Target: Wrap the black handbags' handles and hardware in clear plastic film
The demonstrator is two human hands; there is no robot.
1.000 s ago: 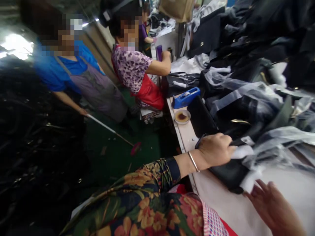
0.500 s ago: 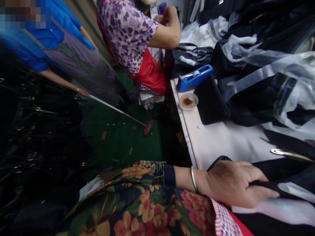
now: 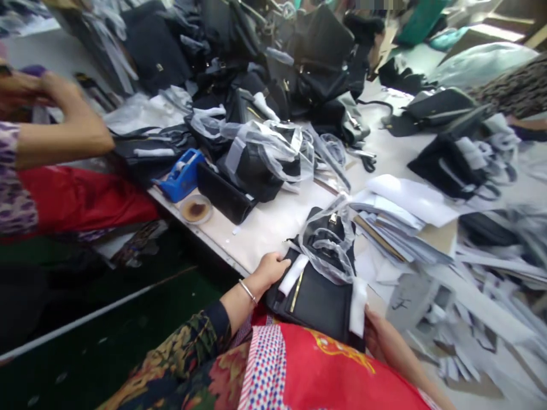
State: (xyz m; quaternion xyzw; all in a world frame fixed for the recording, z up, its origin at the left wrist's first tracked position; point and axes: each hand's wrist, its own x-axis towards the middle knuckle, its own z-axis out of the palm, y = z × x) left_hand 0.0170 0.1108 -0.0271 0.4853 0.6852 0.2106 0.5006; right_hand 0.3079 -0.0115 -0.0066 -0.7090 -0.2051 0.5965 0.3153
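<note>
We have the black bag [image 3: 322, 299] before us at the near edge of the desk [image 3: 267, 239], close to our red apron [image 3: 337, 370]. Our left hand [image 3: 272, 270] grips its left side, thumb on top; our right hand [image 3: 376, 329] holds the right side, fingers partly hidden. White wraps [image 3: 358, 310] lie along both sides, a gold zip [image 3: 296, 291] beside the left one, and clear plastic [image 3: 329, 265] loops over the top. To the right we see stacked papers [image 3: 395, 208]; to the left, a black pouch [image 3: 224, 195], a round dish [image 3: 196, 209] and a blue tape dispenser [image 3: 182, 175]. Farther back, more bags [image 3: 316, 45] are heaped. At far left, a co-worker's arm [image 3: 64, 134] is bent.
</note>
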